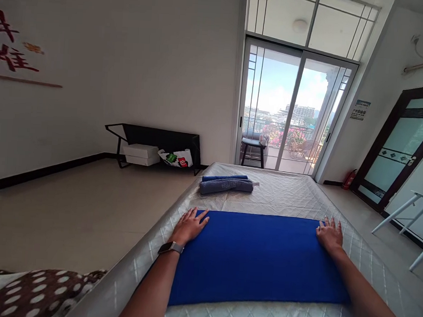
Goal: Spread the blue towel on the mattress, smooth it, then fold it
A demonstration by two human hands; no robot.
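Between the side edges of the mattress [291, 197], a smooth, flat, deep-blue cloth [259, 259]. Stops short of both. At its far corners, left hand [190, 225] and right hand [330, 234], fingers spread. Toward the far right corner, open mattress beside rolled towels [226, 186].

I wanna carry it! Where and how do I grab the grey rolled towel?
Probably around its middle, from above on the near side: the grey rolled towel lies crosswise like a log, with a blue bundle right behind it.
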